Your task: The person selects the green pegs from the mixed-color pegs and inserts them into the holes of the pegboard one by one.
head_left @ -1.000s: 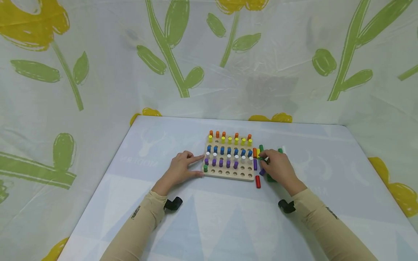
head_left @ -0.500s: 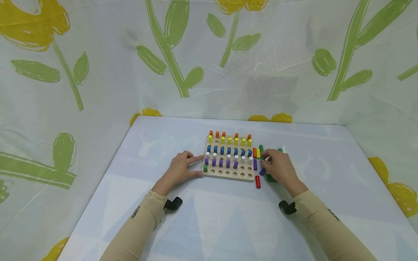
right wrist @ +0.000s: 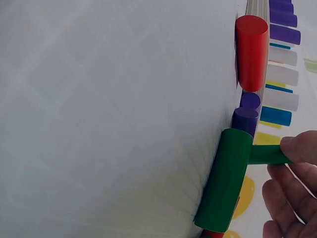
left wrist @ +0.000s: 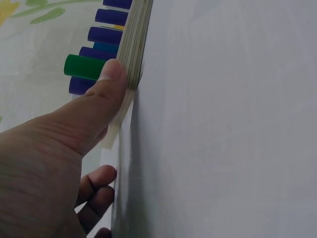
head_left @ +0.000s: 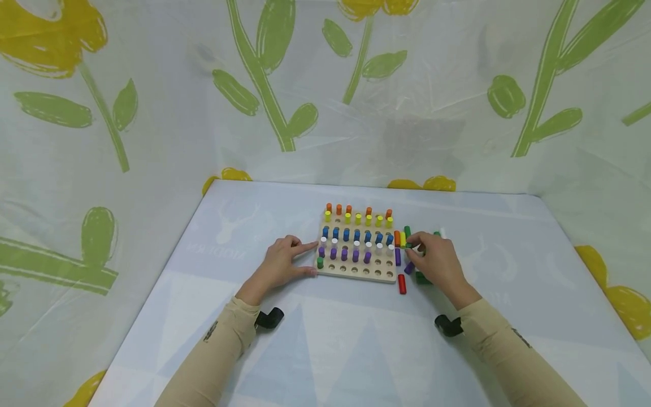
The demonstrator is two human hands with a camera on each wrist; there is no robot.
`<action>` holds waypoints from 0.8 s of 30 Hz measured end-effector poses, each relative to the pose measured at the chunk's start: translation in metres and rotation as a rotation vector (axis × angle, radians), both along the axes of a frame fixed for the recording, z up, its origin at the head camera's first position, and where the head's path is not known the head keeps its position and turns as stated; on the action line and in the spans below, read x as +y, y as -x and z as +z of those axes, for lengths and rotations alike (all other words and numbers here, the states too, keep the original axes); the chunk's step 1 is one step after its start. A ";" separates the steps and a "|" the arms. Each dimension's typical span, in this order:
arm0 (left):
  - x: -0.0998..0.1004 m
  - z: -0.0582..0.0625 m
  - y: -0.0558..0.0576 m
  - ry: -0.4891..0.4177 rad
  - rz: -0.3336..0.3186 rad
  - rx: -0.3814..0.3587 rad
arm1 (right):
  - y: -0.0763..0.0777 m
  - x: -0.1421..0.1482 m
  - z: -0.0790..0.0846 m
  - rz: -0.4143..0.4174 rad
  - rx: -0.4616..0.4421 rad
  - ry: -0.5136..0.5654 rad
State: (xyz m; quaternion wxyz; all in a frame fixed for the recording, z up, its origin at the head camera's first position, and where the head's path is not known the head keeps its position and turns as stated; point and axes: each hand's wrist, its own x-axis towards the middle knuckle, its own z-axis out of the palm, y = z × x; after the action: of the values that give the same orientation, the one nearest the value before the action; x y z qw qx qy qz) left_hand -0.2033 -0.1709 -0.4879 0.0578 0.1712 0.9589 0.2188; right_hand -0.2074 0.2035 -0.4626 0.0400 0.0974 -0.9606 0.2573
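Note:
A wooden pegboard (head_left: pixel 360 275) holds upright pegs in orange, yellow, blue, white and purple rows, plus one green peg (head_left: pixel 320 262) at its front left corner. My left hand (head_left: pixel 280 263) touches the board's left side with a straight index finger and thumb; in the left wrist view the thumb (left wrist: pixel 106 82) presses the edge beside that green peg. At the board's right, my right hand (head_left: pixel 436 261) pinches another green peg (right wrist: pixel 267 154) between thumb and fingers. In the right wrist view, a larger-looking green peg (right wrist: pixel 223 181) lies in front of the held one.
Loose pegs lie right of the board: a red peg (head_left: pixel 402 284), a purple peg (head_left: pixel 398 257), an orange peg (head_left: pixel 397 238), a yellow peg (head_left: pixel 403 240) and several green ones. The right hand partly covers this pile. White tablecloth (head_left: pixel 325 345) spreads in front.
Between the fingertips of my right hand the green peg has come slightly more into sight. The hand itself has barely shifted. My left hand and the board stay in place.

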 end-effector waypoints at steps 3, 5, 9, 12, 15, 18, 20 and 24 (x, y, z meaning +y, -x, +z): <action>0.000 0.000 0.000 -0.002 0.003 -0.004 | -0.001 -0.001 0.000 0.000 0.003 0.001; 0.000 0.000 0.000 -0.004 0.004 -0.005 | -0.001 -0.001 -0.001 -0.003 0.006 0.003; 0.000 0.000 0.000 -0.006 0.004 -0.005 | -0.002 -0.001 -0.001 -0.006 0.008 0.006; 0.000 0.000 0.000 -0.005 0.004 -0.009 | -0.003 -0.001 -0.001 -0.006 0.009 0.010; 0.000 -0.002 0.001 -0.004 0.006 -0.007 | -0.004 -0.002 -0.002 -0.003 0.013 0.018; 0.000 -0.003 0.002 -0.005 0.010 -0.007 | -0.004 -0.003 -0.002 0.003 0.022 0.022; 0.000 -0.003 0.002 -0.006 0.011 -0.008 | -0.004 -0.003 -0.003 0.007 0.027 0.022; 0.000 -0.003 0.001 -0.007 0.006 -0.006 | -0.006 -0.005 -0.002 0.010 0.035 0.014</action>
State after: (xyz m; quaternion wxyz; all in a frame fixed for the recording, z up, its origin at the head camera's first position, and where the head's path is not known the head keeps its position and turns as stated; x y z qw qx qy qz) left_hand -0.2047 -0.1708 -0.4906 0.0593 0.1679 0.9585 0.2226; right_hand -0.2015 0.1989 -0.4647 0.0559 0.1065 -0.9574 0.2625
